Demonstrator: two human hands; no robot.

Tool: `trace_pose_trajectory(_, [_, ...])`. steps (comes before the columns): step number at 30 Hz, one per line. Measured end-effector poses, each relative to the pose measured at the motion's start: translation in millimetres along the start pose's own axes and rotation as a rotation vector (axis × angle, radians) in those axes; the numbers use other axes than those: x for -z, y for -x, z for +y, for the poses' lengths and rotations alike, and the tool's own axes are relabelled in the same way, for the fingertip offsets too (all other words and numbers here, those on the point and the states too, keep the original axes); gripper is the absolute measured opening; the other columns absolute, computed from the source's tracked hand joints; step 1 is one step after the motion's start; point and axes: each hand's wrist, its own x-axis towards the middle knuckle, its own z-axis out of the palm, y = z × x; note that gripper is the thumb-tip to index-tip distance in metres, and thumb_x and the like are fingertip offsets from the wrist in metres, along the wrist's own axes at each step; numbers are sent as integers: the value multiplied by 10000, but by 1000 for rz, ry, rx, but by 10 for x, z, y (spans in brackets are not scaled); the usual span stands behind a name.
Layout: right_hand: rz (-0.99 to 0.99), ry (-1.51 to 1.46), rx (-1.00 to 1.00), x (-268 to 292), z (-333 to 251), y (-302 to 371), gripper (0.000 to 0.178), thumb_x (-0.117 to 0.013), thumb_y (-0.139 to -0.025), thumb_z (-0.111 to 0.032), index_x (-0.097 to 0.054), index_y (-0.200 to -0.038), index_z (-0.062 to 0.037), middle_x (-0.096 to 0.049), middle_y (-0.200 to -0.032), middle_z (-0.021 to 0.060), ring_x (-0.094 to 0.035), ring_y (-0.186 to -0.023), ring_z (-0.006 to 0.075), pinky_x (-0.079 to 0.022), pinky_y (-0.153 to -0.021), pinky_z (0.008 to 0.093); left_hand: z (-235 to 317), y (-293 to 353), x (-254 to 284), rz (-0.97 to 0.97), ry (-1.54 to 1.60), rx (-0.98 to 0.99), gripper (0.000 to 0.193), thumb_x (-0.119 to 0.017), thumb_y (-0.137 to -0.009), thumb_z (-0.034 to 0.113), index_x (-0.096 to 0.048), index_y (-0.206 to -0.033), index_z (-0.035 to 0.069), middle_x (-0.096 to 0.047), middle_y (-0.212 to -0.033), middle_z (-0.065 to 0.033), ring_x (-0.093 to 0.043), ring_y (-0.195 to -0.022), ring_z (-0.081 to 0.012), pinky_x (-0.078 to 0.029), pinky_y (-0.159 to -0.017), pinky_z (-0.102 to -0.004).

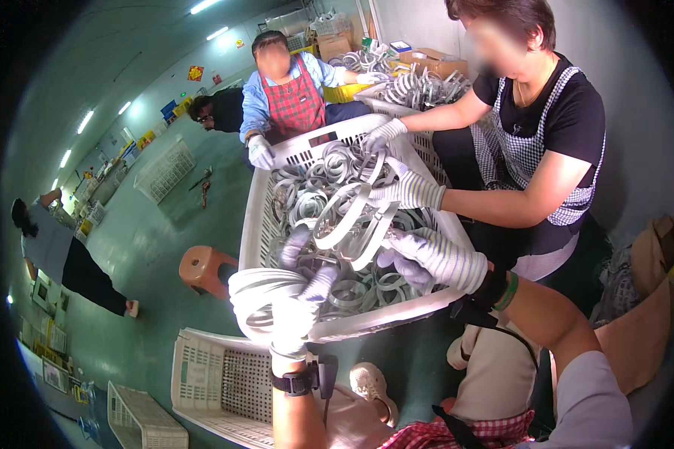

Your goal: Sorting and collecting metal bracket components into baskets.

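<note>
A large white plastic crate (256, 224) is heaped with white and grey looped bands (344, 161). My left hand (311, 273), in a striped glove, curls at the crate's near left side. A thick stack of white bands (258, 299) hangs at that hand and wrist, partly washed out by glare. Over the near right part of the heap is my right hand (445, 262), gloved too, its fingers bent in against a pale band (374, 238); the fingertips are partly hidden. Across the crate, a co-worker's gloved hand (412, 187) holds loops (344, 217) above the heap.
Two people sit around the crate's far and right sides. An orange stool (202, 268) stands to the left. White crates (202, 374) (138, 419) are on the green floor (165, 239). More bands fill a crate (427, 88) behind. At the right stands a brown paper sack (629, 329).
</note>
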Motion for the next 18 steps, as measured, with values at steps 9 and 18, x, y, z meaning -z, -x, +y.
trace_pose_trajectory(9, [-144, -314, -45, -88, -22, 91, 441, -430, -963, -423, -583, -932, -10, -349, -489, -67, -279, -410, 45, -248, -420, 204, -135, -5, -144, -92, 356, -128, 431, -680, -813, 87, -525, -1215, 72, -587, -910, -18, -515, -703, -75, -438, -626, -196])
trace_pose_trajectory(18, [-100, -228, -24, -131, -98, 31, 413, -500, -928, -432, -587, -981, -32, -374, -555, -67, -341, -489, 50, -287, -456, 212, -161, -23, -208, -63, 428, -167, 363, -682, -819, 74, -554, -1159, 69, -597, -982, -58, -570, -757, -117, -486, -633, -219])
